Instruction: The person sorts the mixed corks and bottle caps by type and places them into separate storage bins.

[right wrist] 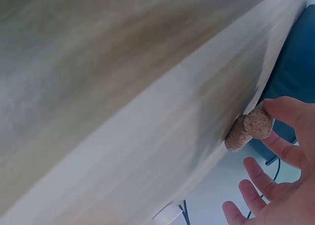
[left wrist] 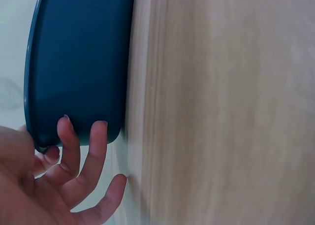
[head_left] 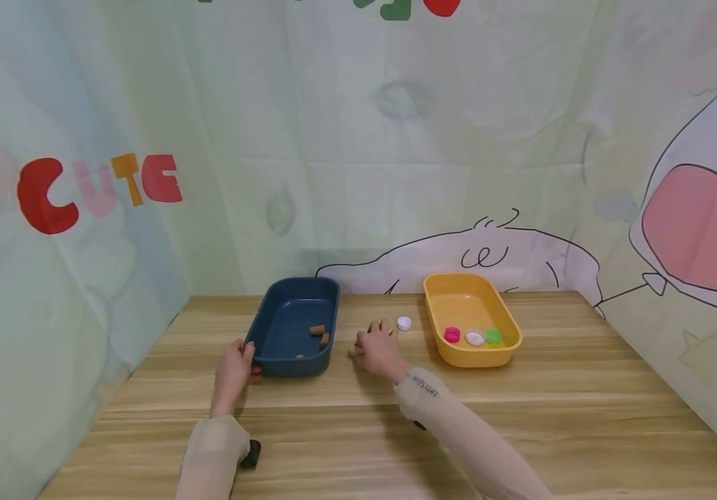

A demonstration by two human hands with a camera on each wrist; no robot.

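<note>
My left hand (head_left: 232, 368) holds the near left corner of a dark blue plastic tray (left wrist: 81, 62), thumb at the rim and fingertips against the outer wall. Inside that tray lie several brown corks (head_left: 317, 330). Between the two trays, my right hand (head_left: 380, 353) is low over the table. In the right wrist view its thumb and index finger pinch a cork (right wrist: 259, 124) by the sides, while the other fingers are spread. Right behind it, a second cork (right wrist: 237, 136) lies on the table, partly hidden by the first.
A yellow tray (head_left: 467, 358) stands on the right, with a pink cap (head_left: 452, 335), a white cap (head_left: 474, 337) and a green cap (head_left: 492, 337) in its near end. Another white cap (head_left: 404, 323) lies on the wooden table (head_left: 321, 444) beyond my right hand. Printed cloth hangs behind.
</note>
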